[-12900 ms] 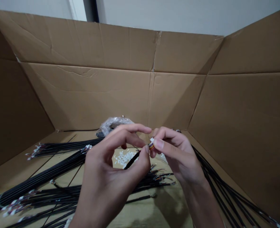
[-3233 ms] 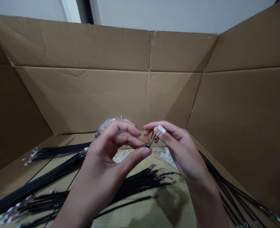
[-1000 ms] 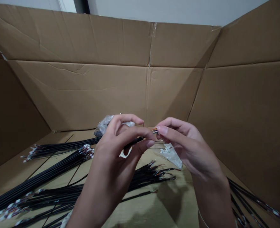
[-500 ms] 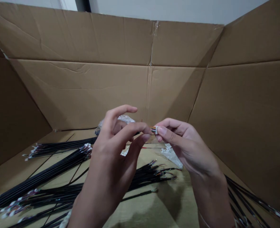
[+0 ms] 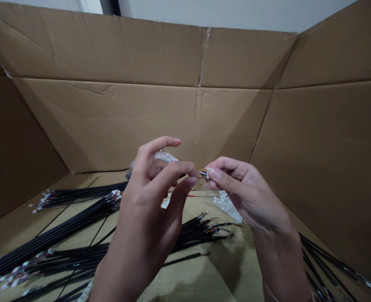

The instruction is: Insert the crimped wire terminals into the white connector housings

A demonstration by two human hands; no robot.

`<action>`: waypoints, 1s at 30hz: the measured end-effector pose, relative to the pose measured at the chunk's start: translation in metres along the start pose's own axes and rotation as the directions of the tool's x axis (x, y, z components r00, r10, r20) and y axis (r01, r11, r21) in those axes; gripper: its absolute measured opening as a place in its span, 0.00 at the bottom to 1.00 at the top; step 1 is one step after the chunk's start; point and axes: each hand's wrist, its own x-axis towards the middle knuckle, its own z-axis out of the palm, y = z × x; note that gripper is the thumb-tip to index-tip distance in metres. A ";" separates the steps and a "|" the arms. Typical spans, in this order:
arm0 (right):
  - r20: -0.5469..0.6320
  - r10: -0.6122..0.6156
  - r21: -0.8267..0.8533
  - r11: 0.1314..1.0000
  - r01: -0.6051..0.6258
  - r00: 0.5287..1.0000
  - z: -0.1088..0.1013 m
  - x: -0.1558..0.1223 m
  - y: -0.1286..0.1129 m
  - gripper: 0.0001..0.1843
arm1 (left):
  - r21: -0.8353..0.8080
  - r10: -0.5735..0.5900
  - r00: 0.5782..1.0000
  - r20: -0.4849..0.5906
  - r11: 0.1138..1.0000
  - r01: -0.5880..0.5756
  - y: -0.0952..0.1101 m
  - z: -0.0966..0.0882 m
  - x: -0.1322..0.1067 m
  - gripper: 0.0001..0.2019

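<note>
Both hands are raised together inside a large cardboard box [image 5: 314, 138]. My right hand [image 5: 245, 195] pinches a small white connector [image 5: 207, 172] between thumb and forefinger. Thin coloured wires [image 5: 202, 170] run from the connector to my left hand [image 5: 155, 197], whose thumb and middle fingers pinch them while the forefinger is lifted. The black cable they belong to is hidden behind my left hand.
Bundles of black cables [image 5: 62, 228] with small end connectors lie across the box floor on the left, in the middle [image 5: 204, 230] and along the right wall [image 5: 330, 260]. A clear plastic bag [image 5: 165, 157] and loose white connectors [image 5: 226, 203] lie behind the hands.
Over the last second the white connector has come into view at my right fingertips and my left forefinger has lifted higher. The hands have stayed in about the same place.
</note>
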 end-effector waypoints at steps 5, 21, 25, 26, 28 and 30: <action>0.012 0.000 -0.001 1.000 0.000 1.000 0.000 -0.001 -0.001 0.08 | -0.005 0.004 1.000 0.003 1.000 -0.004 0.000 -0.001 0.000 0.07; -0.026 -0.038 -0.054 0.998 0.037 0.999 0.000 -0.003 0.002 0.05 | 0.041 0.072 0.997 -0.032 0.997 -0.071 -0.006 0.002 -0.002 0.08; -0.049 -0.040 -0.033 0.999 0.039 0.998 0.004 -0.004 0.002 0.05 | 0.046 0.059 0.997 -0.058 0.997 -0.056 -0.004 0.002 -0.002 0.07; -0.053 -0.041 -0.025 0.999 0.039 0.998 0.005 -0.004 0.003 0.05 | 0.048 0.060 0.996 -0.061 0.997 -0.057 -0.004 0.002 -0.002 0.06; -0.057 -0.043 -0.007 0.999 0.043 0.997 0.007 -0.005 0.004 0.05 | 0.054 0.061 0.995 -0.074 0.997 -0.057 -0.004 0.002 -0.001 0.05; -0.061 -0.044 0.020 0.999 0.046 0.997 0.007 -0.005 0.005 0.06 | 0.051 0.059 0.996 -0.073 0.997 -0.055 -0.004 0.002 -0.001 0.05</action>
